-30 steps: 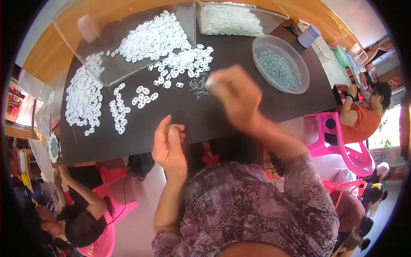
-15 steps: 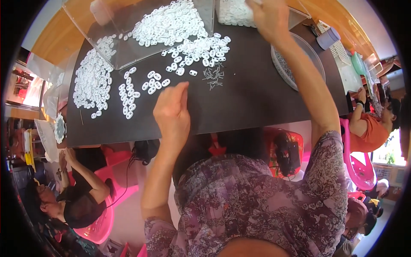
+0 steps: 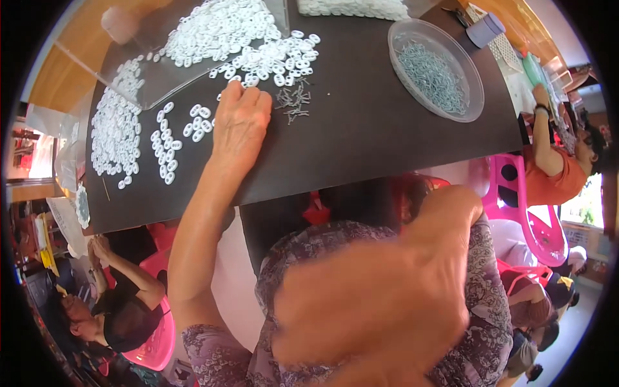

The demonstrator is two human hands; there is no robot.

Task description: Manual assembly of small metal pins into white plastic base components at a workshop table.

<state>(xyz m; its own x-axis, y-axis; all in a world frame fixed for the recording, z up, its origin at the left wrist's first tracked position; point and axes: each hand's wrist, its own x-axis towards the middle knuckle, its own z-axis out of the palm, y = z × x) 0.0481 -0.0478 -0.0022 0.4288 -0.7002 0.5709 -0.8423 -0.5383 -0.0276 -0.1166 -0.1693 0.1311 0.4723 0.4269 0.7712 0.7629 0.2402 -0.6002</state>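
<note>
My left hand (image 3: pixel 242 121) rests on the dark table with its fingers bent and together, back of the hand up. Its fingertips are at the near edge of a loose heap of small white oval pieces with two holes (image 3: pixel 284 57); what they hold, if anything, is hidden. Just right of the fingers lies a small scatter of grey screws (image 3: pixel 293 100). My right hand (image 3: pixel 380 303) is raised close before my chest, large and smeared by motion, so its fingers cannot be read. A few white pieces (image 3: pixel 198 121) lie left of my left hand, with a column of more (image 3: pixel 166 147) beyond.
A round clear tub (image 3: pixel 476 103) of grey screws stands at the right. Behind are a tilted clear bin (image 3: pixel 187 79) spilling white pieces and a filled container (image 3: pixel 354 8). A purple cup (image 3: pixel 485 30) is at the far right. Other people sit on both sides.
My left hand has moved forward to the edge of the white heap. My right hand has come back from the far container to before my chest. The view has shifted slightly.
</note>
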